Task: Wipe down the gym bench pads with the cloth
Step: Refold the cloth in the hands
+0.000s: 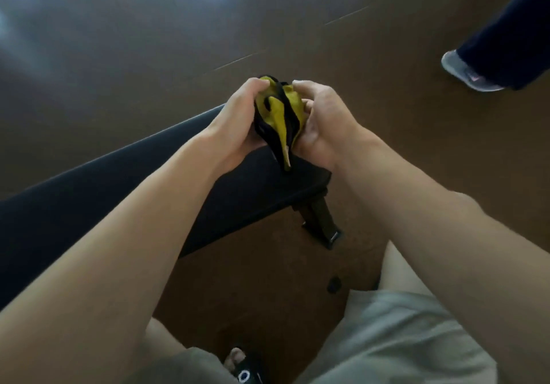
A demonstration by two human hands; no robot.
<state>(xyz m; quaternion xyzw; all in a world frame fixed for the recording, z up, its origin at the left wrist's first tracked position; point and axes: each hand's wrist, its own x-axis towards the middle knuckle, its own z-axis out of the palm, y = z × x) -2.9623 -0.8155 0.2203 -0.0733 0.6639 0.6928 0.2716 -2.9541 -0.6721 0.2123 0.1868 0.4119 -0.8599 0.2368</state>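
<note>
A bunched yellow cloth with black trim [279,113] is held between both my hands above the right end of the black bench pad [113,181]. My left hand [238,118] grips its left side with curled fingers. My right hand [321,116] grips its right side, fingers wrapped over the top. A yellow corner of the cloth hangs down and touches the pad's end. The pad runs from there down to the left, partly hidden by my left forearm.
The bench's black leg and foot [321,223] stand on the brown floor under the pad's end. Another person's dark trouser leg and grey shoe [470,74] are at the upper right. My grey shorts and a sandalled foot [244,365] are at the bottom.
</note>
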